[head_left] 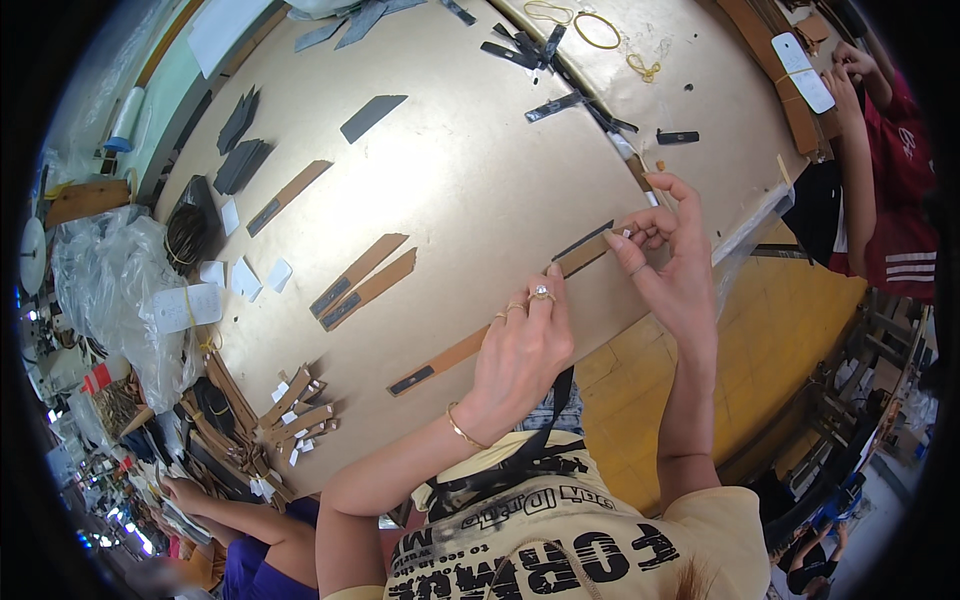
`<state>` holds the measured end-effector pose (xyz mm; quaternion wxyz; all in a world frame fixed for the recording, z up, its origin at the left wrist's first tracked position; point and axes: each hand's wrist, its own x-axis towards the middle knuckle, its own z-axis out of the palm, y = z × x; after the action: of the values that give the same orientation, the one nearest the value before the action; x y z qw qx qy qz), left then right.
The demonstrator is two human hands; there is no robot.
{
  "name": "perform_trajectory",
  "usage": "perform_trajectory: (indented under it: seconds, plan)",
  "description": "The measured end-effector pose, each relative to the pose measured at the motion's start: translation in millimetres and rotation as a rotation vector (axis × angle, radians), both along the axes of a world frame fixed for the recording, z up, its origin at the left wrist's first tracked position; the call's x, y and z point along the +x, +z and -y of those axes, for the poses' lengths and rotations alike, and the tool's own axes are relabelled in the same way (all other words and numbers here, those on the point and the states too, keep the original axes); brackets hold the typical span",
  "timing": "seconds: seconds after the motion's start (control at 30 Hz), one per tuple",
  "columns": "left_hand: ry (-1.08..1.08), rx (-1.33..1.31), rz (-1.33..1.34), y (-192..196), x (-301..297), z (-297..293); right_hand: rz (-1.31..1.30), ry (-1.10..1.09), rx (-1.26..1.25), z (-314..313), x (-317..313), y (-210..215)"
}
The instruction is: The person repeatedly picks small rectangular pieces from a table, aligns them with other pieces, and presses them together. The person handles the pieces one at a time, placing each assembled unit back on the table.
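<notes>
A long brown strip (pixel 440 362), leather-like, with a dark patch at its near left end, lies slantwise along the table's front edge. My left hand (pixel 525 345), with rings on its fingers, is closed over the middle of the strip and presses it to the table. At the strip's far right end my right hand (pixel 665 265) pinches with thumb and fingers; a small white bit shows at the fingertips. A narrow black piece (pixel 583 246) runs along the strip's upper edge between my hands. Whether it is joined to the strip, I cannot tell.
Similar brown strips (pixel 360 275) and dark grey pieces (pixel 373 118) are spread on the table. Tagged strip bundles (pixel 300 412) and plastic bags (pixel 110 270) crowd the left. Black strips (pixel 555 105) lie at the back. Co-workers' arms (pixel 855 165) show at right and lower left.
</notes>
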<state>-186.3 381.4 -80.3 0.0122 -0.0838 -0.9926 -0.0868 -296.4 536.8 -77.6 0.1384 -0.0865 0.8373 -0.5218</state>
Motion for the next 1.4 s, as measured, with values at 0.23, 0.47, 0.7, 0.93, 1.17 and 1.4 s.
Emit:
perform_trajectory:
  seconds: [0.23,0.47,0.7,0.93,1.17,1.4]
  plan:
    - [0.005,0.02,0.017,3,-2,3,-0.202,0.015,0.129,-1,7,-6]
    - [0.365,1.001,0.263,5,-11,47,-0.784,0.163,0.675,5,41,-21]
    - [0.489,1.075,0.256,7,-10,44,-0.711,0.277,0.744,8,49,-9]
    - [0.481,0.997,0.203,5,-13,46,-0.399,0.173,0.219,24,58,-8]
    - [0.41,0.686,0.043,3,-12,62,-0.337,0.21,0.2,30,58,0]
    - [0.212,0.441,-0.05,-2,2,63,-0.364,0.227,0.217,35,57,-4]
